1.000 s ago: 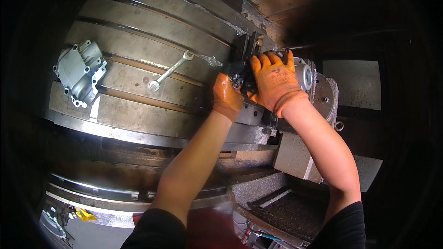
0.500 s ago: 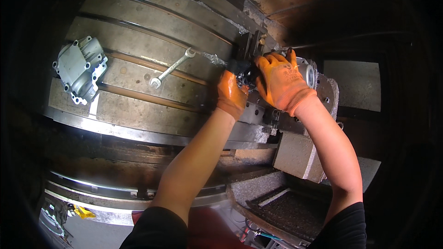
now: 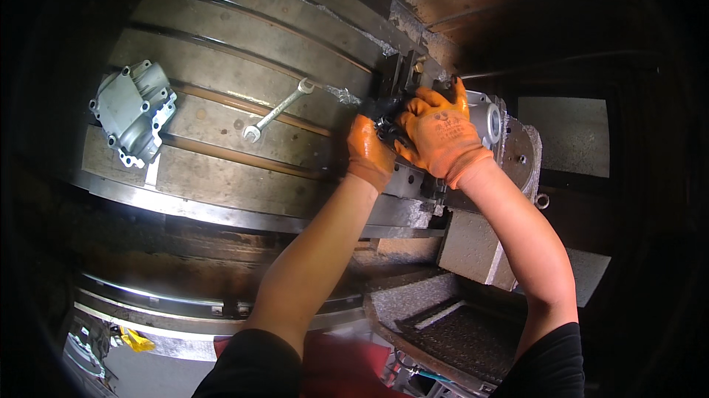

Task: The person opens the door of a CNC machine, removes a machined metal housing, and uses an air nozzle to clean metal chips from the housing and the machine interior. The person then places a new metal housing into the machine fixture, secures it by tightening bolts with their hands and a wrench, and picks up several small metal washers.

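Round-bored silver casting (image 3: 486, 123) at right end of slotted table (image 3: 244, 184), partly behind right hand (image 3: 442, 132), near left hand (image 3: 371, 145), cannot tell either grip with fingertips hidden, probably best to keep pressure even, fingers untrapped.

A cluster of small dark metal parts with rounded, shiny ends (image 3: 385, 129) sits between the gloved left hand (image 3: 371, 143) and the gloved right hand (image 3: 442, 132); fingers cover much of it, so its full shape and whether it is gripped cannot be told. Just beyond the right hand is a silver-grey metal casting with a thick round collar (image 3: 487, 120). The collar's ring-shaped opening faces right, and the glove hides the casting's left part. Both lie near the right end of the slotted grey metal bench (image 3: 221, 170), the casting farther right.
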The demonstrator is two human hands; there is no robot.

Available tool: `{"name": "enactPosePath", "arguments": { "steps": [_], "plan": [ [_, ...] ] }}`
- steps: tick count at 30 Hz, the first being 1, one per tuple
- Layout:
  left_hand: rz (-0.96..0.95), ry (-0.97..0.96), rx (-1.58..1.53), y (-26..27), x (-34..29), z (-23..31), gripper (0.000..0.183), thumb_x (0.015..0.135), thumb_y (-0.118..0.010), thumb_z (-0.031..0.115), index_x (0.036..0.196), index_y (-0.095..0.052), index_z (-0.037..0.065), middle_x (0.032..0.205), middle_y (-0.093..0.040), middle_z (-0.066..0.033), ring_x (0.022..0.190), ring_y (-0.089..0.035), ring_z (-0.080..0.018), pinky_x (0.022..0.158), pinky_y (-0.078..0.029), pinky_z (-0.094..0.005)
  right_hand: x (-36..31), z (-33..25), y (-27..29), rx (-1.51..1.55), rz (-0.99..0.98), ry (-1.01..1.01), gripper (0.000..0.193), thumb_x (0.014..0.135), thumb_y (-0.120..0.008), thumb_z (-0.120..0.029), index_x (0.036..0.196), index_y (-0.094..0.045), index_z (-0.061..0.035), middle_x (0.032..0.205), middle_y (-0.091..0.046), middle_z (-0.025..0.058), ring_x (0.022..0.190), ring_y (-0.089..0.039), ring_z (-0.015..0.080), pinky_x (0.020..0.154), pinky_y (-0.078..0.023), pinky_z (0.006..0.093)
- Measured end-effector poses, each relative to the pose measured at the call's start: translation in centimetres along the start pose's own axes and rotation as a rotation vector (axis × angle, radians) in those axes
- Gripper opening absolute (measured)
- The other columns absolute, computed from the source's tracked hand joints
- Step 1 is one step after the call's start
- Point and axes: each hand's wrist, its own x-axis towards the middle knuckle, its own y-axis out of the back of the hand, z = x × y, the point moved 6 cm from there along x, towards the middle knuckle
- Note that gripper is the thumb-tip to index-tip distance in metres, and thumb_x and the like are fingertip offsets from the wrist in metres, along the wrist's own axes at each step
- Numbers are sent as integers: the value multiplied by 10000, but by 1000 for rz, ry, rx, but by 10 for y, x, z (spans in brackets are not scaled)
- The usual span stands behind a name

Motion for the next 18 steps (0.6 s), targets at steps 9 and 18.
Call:
{"name": "enactPosePath", "arguments": {
  "steps": [9, 18],
  "plan": [
    [241, 397, -342, 43, -50, 32, 359, 965, -531, 351, 1162, -673, 87, 1201, -683, -65, 1095, -652, -223, 922, -527, -401, -94, 4, 14, 594, 961, 17, 523, 800, -730, -128, 1276, -570, 18, 1259, -596, 239, 1180, -561, 427, 1030, -443, 471],
    [44, 346, 91, 76, -161, 73, 454, 986, -479, 311, 1316, -584, 17, 1345, -607, -110, 1211, -584, -267, 959, -484, -391, -236, -132, -184, 1406, 672, -604, 373, 854, -661, -119, 1190, -620, 38, 1165, -659, 231, 1099, -635, 376, 974, -486, 410]
  ]
}}
